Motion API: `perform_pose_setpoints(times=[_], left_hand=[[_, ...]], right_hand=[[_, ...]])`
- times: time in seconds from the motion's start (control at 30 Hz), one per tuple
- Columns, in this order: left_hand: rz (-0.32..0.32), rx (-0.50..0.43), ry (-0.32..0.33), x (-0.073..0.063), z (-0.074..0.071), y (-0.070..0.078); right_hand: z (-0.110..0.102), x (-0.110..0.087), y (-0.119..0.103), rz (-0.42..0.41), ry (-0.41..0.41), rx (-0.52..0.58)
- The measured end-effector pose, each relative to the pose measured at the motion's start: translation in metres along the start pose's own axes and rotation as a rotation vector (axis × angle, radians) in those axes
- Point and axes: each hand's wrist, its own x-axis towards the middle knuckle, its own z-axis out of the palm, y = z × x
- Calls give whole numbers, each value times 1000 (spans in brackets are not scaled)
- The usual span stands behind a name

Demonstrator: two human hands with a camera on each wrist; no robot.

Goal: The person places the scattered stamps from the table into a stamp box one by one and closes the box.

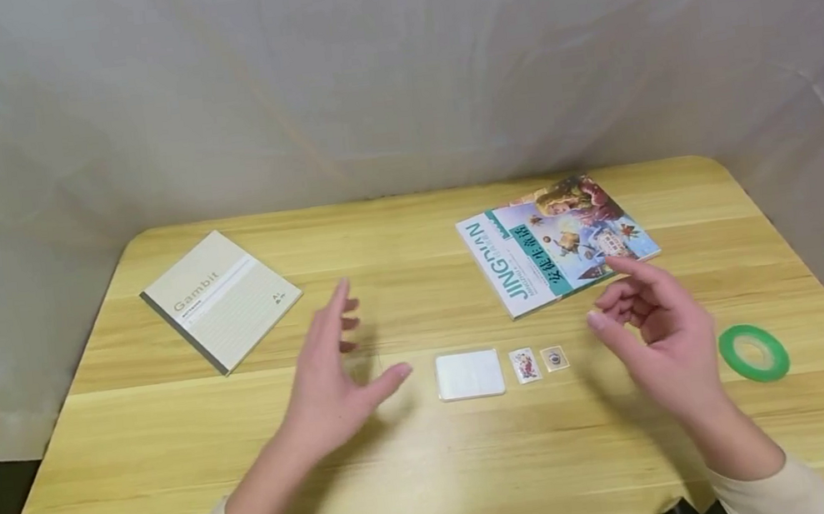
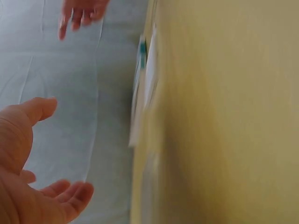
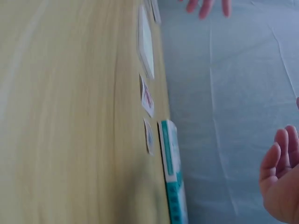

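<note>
Both hands hover over the wooden table, holding nothing. The left hand (image 1: 331,383) has its fingers extended and thumb spread, left of a white rectangular card or case (image 1: 470,375). My right hand (image 1: 661,331) hangs to the right with loosely bent fingers. Between the hands, beside the white rectangle, lie a small sticker-like picture piece (image 1: 525,366) and a smaller square one (image 1: 554,358). In the right wrist view the white rectangle (image 3: 145,44) and both picture pieces lie flat on the table. Part of the right hand (image 3: 282,177) shows at that view's edge.
A beige "Gambit" notebook (image 1: 223,300) lies at the back left. At the back right is a colourful storybook (image 1: 557,242), beyond the right hand. A green tape roll (image 1: 754,352) lies right of that hand. A pale cloth (image 1: 394,83) hangs behind the table (image 1: 421,490).
</note>
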Motion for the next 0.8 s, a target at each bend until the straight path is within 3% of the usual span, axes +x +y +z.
perform_pose_setpoints(times=[0.2, 0.33, 0.47, 0.57, 0.8], left_hand=[[-216, -308, -156, -3, 26, 8], [-283, -369, -219, -3, 39, 10], [-283, -303, -261, -3, 51, 6], [-268, -224, -285, -2, 59, 2], [-234, -144, -303, -3, 70, -6]], right_hand=[[2, -7, 7, 214, -78, 133], [3, -11, 11, 329, -147, 176], [2, -15, 17, 444, -218, 156], [-1, -16, 23, 513, -295, 70], [-1, -18, 40, 504, -482, -176]])
